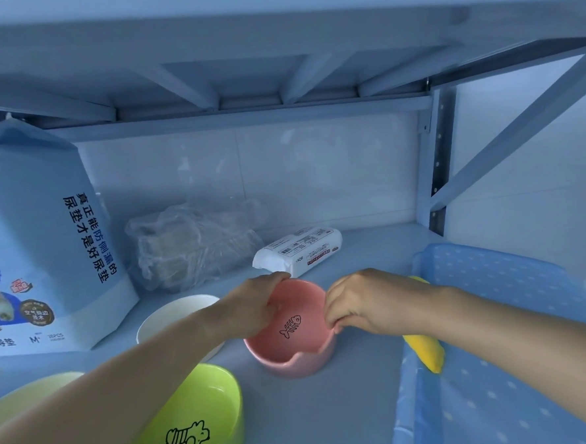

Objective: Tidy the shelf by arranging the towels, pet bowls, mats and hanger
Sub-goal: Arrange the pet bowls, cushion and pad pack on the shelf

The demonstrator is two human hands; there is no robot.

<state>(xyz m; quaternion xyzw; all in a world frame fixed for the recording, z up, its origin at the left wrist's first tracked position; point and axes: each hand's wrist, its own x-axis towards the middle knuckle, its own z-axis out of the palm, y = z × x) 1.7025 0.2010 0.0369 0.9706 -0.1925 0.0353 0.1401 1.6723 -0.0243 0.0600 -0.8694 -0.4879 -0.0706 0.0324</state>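
A pink pet bowl with a fish-bone drawing inside stands on the shelf board, mid-frame. My left hand grips its left rim, fingers curled inside. My right hand pinches its right rim. A white bowl sits just left of it, partly hidden under my left forearm. A green bowl with a cartoon drawing lies at the near left. A yellow object lies under my right forearm on a blue dotted mat.
A big blue bag of pet pads stands at the left. Behind the bowls lie a clear plastic-wrapped bundle and a white wrapped pack. The upper shelf and its right post close in above and at the right.
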